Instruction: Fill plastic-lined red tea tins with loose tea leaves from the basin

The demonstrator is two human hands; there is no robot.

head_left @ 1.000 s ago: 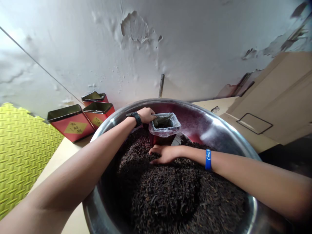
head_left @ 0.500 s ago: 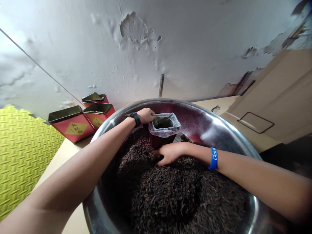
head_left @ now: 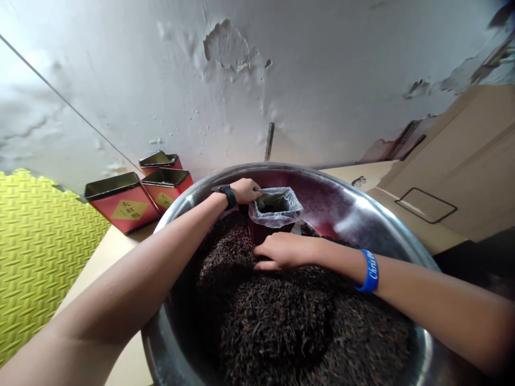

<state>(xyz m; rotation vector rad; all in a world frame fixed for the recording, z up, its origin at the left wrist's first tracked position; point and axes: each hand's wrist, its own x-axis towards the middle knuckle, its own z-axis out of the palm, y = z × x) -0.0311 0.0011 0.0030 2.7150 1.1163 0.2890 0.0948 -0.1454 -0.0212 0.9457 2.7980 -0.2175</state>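
Observation:
A big steel bowl [head_left: 398, 228] holds a heap of dark loose leaves [head_left: 277, 316]. Inside it, near the back, stands a dark red tin [head_left: 267, 231] lined with a clear plastic bag [head_left: 281, 217] folded over its rim. My left hand [head_left: 244, 191], below a black watch, grips the tin's left back rim and bag edge. Just in front of the tin, my right hand [head_left: 279, 251] is over the leaves, thumb and fingers apart, fingertips at the leaf surface. A blue wristband [head_left: 369, 271] is on that arm.
Three open red tins [head_left: 127, 206] stand left of the bowl on a pale table [head_left: 90, 279]. Yellow matting [head_left: 36, 241] lies at the far left. Glasses [head_left: 359, 181] and a cardboard box [head_left: 475, 161] are at the right. A peeling wall [head_left: 161, 80] rises behind.
The whole view has shifted slightly. My right hand has changed its finger pose over the leaves, and its wristband sits further right. My left hand still holds the tin's rim.

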